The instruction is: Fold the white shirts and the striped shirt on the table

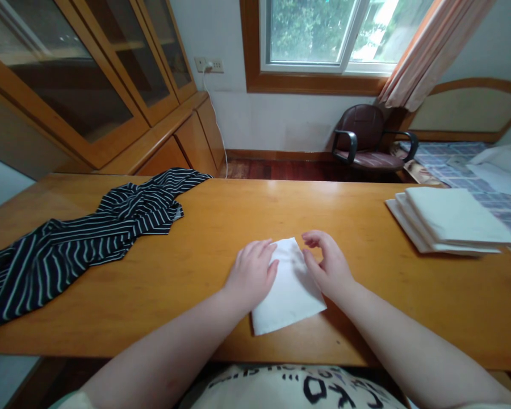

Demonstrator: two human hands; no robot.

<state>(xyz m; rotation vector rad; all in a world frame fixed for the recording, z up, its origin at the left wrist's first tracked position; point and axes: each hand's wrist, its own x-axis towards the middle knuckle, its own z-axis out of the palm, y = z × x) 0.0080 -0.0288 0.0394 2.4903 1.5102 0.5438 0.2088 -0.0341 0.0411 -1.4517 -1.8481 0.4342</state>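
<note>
A white folded sheet (290, 298), paper or thin cloth, lies on the wooden table in front of me, turned slightly askew. My left hand (253, 270) rests on its left side, palm down, with the fingers stretched toward the far edge. At the right edge of the sheet is my right hand (327, 264), fingers curved and apart from the thumb. Nothing shows between those fingers. Whether the right thumb touches the sheet, I cannot tell.
Striped black-and-white cloth (123, 221) lies crumpled on the left of the table (221, 216). A stack of folded white pieces (455, 218) sits at the right. Beyond stand an armchair (368, 139), a bed (464, 165) and a glass-doored cabinet (140, 108).
</note>
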